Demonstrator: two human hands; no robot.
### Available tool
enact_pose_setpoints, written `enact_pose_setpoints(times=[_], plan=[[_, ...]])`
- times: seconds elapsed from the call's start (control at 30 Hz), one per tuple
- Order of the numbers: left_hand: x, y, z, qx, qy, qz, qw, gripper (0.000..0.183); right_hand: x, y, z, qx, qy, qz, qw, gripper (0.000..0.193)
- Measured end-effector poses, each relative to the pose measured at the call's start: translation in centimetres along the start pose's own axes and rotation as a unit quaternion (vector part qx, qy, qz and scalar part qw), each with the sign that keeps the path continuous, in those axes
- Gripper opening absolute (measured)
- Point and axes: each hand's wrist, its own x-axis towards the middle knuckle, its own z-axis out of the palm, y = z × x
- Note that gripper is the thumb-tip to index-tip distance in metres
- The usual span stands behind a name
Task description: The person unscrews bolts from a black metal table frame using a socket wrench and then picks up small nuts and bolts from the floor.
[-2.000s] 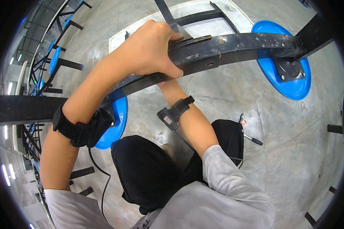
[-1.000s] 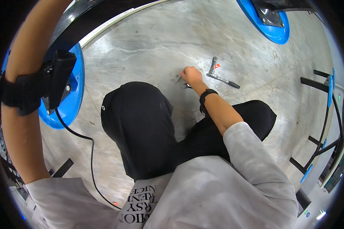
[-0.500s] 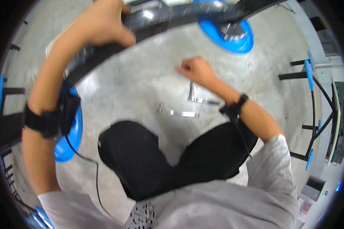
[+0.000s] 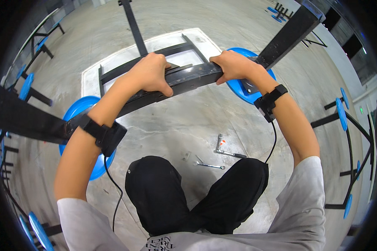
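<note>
A thick black metal beam of a frame crosses in front of me. My left hand is closed over its middle, thumb on the near side. Farther right, my right hand also wraps around the beam, thumb toward me. Round blue seats lie at both ends: a left seat partly under the beam and my forearm, and a right seat below a slanting black post. Past the beam, a white panel lies on the floor with black bars on it.
On the floor before my knees are a ratchet wrench, a combination wrench and small metal parts. Black frames with blue seats stand at left and right. Cables hang from my wrist devices.
My right hand has moved from above the floor up onto the beam. My left hand remains on the beam. The view has shifted, showing more of the far floor and white panel.
</note>
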Motion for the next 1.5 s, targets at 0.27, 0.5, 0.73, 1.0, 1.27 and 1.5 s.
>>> enact_pose_setpoints(times=[0.27,0.5,0.73,1.0,1.27,1.5], plan=[[-7.8,-1.8,2.1,0.033,0.113,0.008,0.993,0.092,-1.0,-0.9,0.3,-0.01,-0.009,-0.022,1.0,0.04],[-10.8,-2.9,2.3,0.111,-0.008,-0.107,0.988,0.042,-1.1,-0.9,2.5,0.007,0.026,-0.06,0.998,0.042],[-15.8,-1.1,14.0,0.083,0.001,-0.088,0.993,0.039,-8.1,-4.7,11.5,-0.036,0.002,-0.066,0.997,0.042],[-12.5,1.5,18.4,0.017,-0.112,-0.119,0.986,0.04,-10.5,-1.4,15.4,0.033,-0.162,-0.01,0.986,0.041],[-3.6,-3.8,37.5,0.007,-0.148,-0.129,0.981,0.041,-8.6,7.2,34.0,0.012,-0.187,0.005,0.982,0.033],[1.9,-6.4,42.2,0.036,-0.142,-0.123,0.982,0.044,-6.8,11.8,39.4,0.017,-0.173,0.034,0.984,0.029]])
